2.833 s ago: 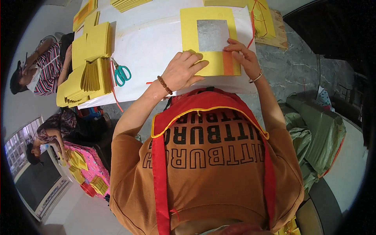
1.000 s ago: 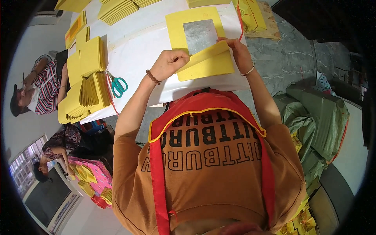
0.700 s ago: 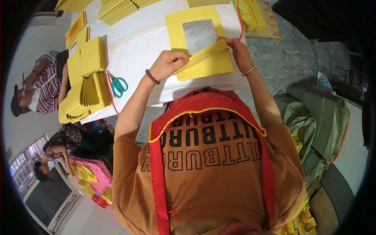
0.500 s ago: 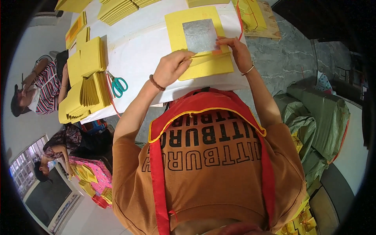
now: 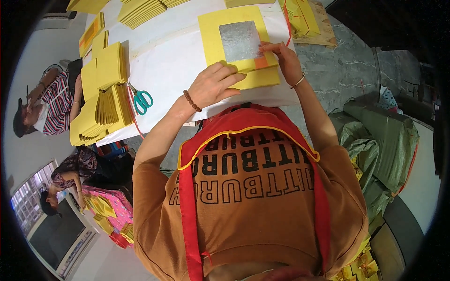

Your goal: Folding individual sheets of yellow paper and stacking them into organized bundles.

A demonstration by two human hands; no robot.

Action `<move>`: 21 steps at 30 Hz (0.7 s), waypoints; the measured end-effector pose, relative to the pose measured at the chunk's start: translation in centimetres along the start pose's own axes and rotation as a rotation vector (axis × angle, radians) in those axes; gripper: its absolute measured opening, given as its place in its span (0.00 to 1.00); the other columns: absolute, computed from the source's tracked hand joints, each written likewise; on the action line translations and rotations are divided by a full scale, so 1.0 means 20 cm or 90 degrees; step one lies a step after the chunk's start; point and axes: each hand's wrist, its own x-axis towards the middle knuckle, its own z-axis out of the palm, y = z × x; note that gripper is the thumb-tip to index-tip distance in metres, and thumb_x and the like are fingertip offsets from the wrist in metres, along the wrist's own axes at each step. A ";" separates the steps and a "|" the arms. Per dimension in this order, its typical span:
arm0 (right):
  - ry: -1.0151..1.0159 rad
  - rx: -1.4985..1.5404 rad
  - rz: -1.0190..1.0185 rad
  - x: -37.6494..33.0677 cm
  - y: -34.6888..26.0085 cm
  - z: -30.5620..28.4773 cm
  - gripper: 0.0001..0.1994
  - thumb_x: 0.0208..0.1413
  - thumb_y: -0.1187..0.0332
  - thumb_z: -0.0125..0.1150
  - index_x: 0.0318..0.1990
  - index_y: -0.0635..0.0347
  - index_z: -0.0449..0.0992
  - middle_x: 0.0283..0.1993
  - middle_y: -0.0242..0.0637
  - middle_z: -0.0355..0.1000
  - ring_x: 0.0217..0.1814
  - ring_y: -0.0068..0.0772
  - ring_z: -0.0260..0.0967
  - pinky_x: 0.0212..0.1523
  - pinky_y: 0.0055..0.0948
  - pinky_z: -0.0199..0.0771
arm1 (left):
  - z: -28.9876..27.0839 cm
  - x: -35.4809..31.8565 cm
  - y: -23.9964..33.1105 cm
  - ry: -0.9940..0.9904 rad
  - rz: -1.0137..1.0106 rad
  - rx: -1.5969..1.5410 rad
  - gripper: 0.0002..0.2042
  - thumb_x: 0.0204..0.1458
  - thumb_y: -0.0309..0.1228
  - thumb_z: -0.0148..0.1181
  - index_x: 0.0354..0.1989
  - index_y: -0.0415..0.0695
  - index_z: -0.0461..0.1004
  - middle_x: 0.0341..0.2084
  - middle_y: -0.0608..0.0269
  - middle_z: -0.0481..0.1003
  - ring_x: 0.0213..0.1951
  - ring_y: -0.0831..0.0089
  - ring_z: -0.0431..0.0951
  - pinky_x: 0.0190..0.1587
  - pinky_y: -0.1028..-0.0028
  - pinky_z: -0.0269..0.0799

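Note:
A yellow paper sheet (image 5: 212, 40) with a silver foil square (image 5: 239, 41) and a small orange patch (image 5: 260, 62) lies in front of me on a yellow paper stack (image 5: 258, 78). My left hand (image 5: 216, 85) is open at the near left edge, its fingers resting on the paper and its thumb apart. At the right side, my right hand (image 5: 286, 60) has its fingertips together by the foil's edge, pinching the sheet. Part of the near edge is hidden under my left fingers.
Teal-handled scissors (image 5: 142, 101) lie on the white table (image 5: 164, 65), beside piles of yellow paper (image 5: 110, 68). More yellow bundles (image 5: 300, 18) sit at the far right. Two other people (image 5: 58, 100) work at the left. Green wrapped bales (image 5: 384, 140) stand on the right.
My left hand has let go of the sheet's near edge, and its fingers have spread over the paper. The near edge lies flatter. My right hand has barely moved.

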 end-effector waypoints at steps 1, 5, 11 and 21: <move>-0.006 -0.002 -0.008 0.00 0.00 0.00 0.24 0.61 0.58 0.29 0.40 0.66 0.71 0.44 0.42 0.69 0.58 0.36 0.56 0.60 0.34 0.47 | 0.00 0.00 0.00 -0.001 0.001 0.000 0.17 0.40 0.35 0.61 0.40 0.47 0.69 0.35 0.63 0.68 0.37 0.67 0.67 0.39 0.72 0.67; 0.000 0.005 -0.002 0.00 0.00 0.00 0.23 0.61 0.58 0.28 0.40 0.65 0.71 0.45 0.41 0.69 0.58 0.35 0.56 0.60 0.34 0.47 | -0.01 0.01 -0.02 0.025 -0.003 -0.055 0.15 0.41 0.36 0.60 0.38 0.46 0.70 0.33 0.62 0.69 0.35 0.66 0.69 0.36 0.72 0.68; -0.010 -0.016 -0.019 0.00 0.01 -0.01 0.23 0.61 0.58 0.28 0.40 0.65 0.71 0.45 0.41 0.69 0.58 0.35 0.56 0.61 0.34 0.47 | -0.02 0.02 0.01 0.026 -0.038 -0.017 0.15 0.40 0.36 0.61 0.37 0.46 0.71 0.31 0.62 0.70 0.34 0.67 0.70 0.33 0.72 0.69; -0.001 0.061 0.011 0.00 -0.01 -0.01 0.23 0.61 0.57 0.28 0.41 0.64 0.71 0.46 0.41 0.69 0.57 0.34 0.57 0.60 0.33 0.48 | -0.05 0.04 0.03 -0.011 -0.064 -0.002 0.13 0.41 0.33 0.59 0.37 0.46 0.70 0.29 0.62 0.71 0.33 0.67 0.71 0.32 0.73 0.70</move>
